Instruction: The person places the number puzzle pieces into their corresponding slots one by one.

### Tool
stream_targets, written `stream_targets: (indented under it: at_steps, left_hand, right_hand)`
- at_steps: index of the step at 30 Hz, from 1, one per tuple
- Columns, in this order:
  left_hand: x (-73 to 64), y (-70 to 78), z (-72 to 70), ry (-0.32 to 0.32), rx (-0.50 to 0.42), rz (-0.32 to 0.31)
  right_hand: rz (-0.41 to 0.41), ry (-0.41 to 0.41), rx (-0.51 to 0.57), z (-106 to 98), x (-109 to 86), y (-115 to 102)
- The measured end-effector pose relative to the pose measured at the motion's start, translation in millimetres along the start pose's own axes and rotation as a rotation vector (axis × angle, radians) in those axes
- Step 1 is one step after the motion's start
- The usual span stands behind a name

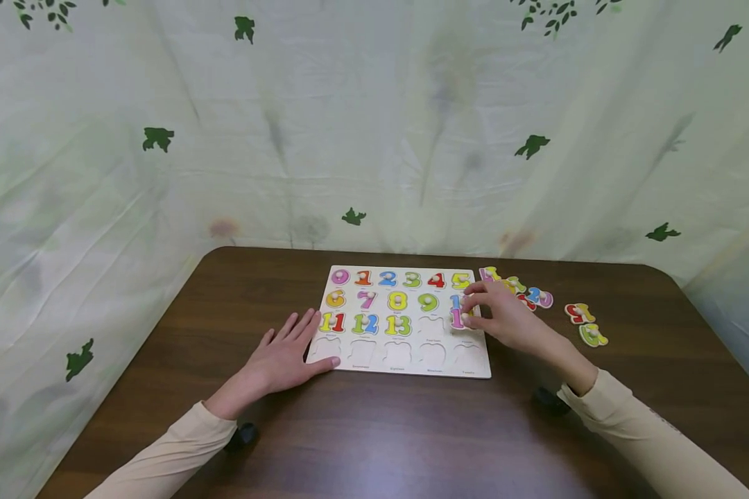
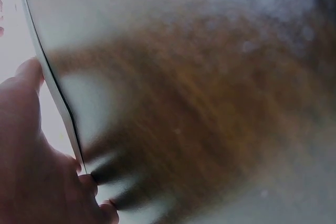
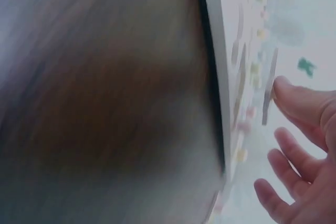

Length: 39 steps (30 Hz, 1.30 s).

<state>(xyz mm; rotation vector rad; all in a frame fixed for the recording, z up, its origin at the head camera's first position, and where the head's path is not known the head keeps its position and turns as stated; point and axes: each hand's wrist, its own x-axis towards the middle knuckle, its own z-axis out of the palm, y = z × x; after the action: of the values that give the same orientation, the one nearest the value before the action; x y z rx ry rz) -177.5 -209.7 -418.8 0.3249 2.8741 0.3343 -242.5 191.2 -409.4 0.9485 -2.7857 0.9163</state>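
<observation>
A white number puzzle board [image 1: 383, 357] lies on the table, with colourful knobbed number pieces in its upper rows. My left hand [image 1: 283, 357] lies with fingers spread at the board's left edge, its thumb on the lower corner. In the left wrist view the left hand [image 2: 26, 129] touches that edge. Over the board's right side, my right hand [image 1: 505, 315] pinches a number piece [image 1: 456, 319] with a pink 1 showing; fingers hide the rest of it. The right wrist view shows the piece [image 3: 270, 90] edge-on at the fingertips of the right hand [image 3: 304, 145], raised off the board.
Loose number pieces [image 1: 539, 298] lie beyond the board's upper right corner, partly behind the right hand. Two more, a red and yellow piece [image 1: 578, 313] and a green and yellow piece [image 1: 593, 335], lie farther right on the brown table [image 1: 374, 430]. A leaf-patterned curtain [image 1: 362, 138] hangs behind.
</observation>
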Motion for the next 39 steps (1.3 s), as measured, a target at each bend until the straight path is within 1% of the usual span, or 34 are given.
stream_targets:
  at_steps: [4, 10, 15, 20, 23, 26, 31, 35, 39]
  left_hand:
    - [0.2, 1.2, -1.0, -0.001, -0.004, 0.001]
    - [1.0, 1.6, -1.7, 0.000, -0.006, 0.005]
    - [1.5, 2.6, -1.8, 0.004, 0.001, 0.012]
    - [2.5, 3.0, -1.6, -0.003, -0.003, 0.008]
    - [3.3, 1.5, 0.3, -0.001, -0.012, 0.011]
    - [4.4, -1.6, 3.6, 0.001, -0.009, 0.009]
    - [5.2, -5.3, 5.9, 0.010, -0.010, 0.010]
    - [4.5, -4.8, 5.3, 0.009, -0.014, 0.008]
    - [3.2, -2.7, 4.1, -0.001, -0.010, 0.000]
  right_hand:
    - [-0.026, 0.000, -0.015, 9, 7.9, -12]
    - [-0.034, -0.025, -0.059, 18, 19.9, -26]
    - [-0.066, -0.041, -0.105, 26, 28.1, -27]
    - [-0.056, -0.057, -0.162, 32, 31.2, -26]
    - [-0.045, -0.056, -0.170, 33, 31.2, -25]
    - [-0.045, -0.048, -0.149, 30, 29.6, -25]
    - [-0.011, -0.024, -0.054, 22, 22.2, -23]
    - [0.030, 0.000, 0.007, 12, 13.5, -20]
    - [0.050, 0.041, 0.036, 2, 1.8, -12]
